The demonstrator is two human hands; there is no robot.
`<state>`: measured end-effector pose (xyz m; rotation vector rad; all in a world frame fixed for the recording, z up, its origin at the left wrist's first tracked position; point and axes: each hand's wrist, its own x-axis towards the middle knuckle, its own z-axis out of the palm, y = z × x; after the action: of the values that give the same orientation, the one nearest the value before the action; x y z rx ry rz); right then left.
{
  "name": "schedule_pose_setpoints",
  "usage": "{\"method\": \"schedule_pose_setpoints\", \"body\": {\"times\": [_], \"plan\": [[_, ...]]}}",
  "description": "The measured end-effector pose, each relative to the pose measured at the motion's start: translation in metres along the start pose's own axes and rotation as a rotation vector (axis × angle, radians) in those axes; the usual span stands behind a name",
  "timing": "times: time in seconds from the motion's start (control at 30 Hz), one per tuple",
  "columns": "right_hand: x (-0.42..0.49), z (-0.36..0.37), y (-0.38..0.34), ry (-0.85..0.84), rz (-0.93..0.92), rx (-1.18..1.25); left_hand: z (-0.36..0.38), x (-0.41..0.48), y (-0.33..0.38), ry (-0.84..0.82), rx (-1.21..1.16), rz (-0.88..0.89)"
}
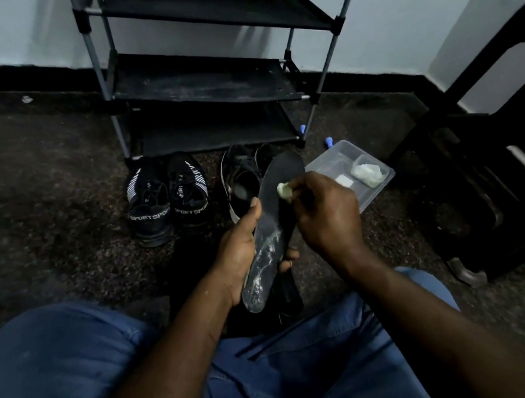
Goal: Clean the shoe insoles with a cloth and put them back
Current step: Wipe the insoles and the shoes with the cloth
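My left hand (244,252) grips a dark grey insole (278,208) from below, around its heel half, which carries white smudges. The insole points away from me, toe end up over the shoes. My right hand (323,209) pinches a small pale cloth (284,190) and presses it on the insole's middle. Behind the insole lies a black shoe (241,181) with its opening showing, its mate mostly hidden. Another dark insole (289,293) lies on the floor under my hands.
A pair of black "SPORT" sneakers (167,197) stands at the left. A clear plastic container (353,168) with a white wad and a small white block sits at the right. A black shoe rack (209,79) stands behind. A dark chair (497,159) is at the right.
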<state>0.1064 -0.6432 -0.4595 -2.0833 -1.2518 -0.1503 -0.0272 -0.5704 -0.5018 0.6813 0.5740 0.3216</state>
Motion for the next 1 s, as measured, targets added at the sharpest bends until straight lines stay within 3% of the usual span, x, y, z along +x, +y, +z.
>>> {"method": "schedule_pose_setpoints", "body": {"times": [0.1,0.3,0.47,0.63,0.83,1.0], "plan": [[-0.01,0.003,-0.008,-0.115,-0.025,0.067,-0.004,0.002,0.003,0.028,0.011,0.066],[0.018,0.002,0.004,0.028,0.067,-0.002,-0.001,-0.001,-0.005,0.047,0.057,0.058],[0.006,0.011,-0.005,-0.046,0.063,-0.003,0.001,-0.002,-0.001,0.064,0.031,0.021],[-0.023,0.016,-0.027,-0.115,-0.089,0.064,-0.001,-0.001,-0.001,0.114,-0.11,0.045],[0.019,0.009,0.003,0.025,0.109,-0.034,0.004,-0.009,0.0,0.017,0.034,-0.005],[-0.007,0.013,-0.004,-0.092,0.13,0.094,0.004,-0.005,-0.001,0.012,-0.006,0.008]]}}
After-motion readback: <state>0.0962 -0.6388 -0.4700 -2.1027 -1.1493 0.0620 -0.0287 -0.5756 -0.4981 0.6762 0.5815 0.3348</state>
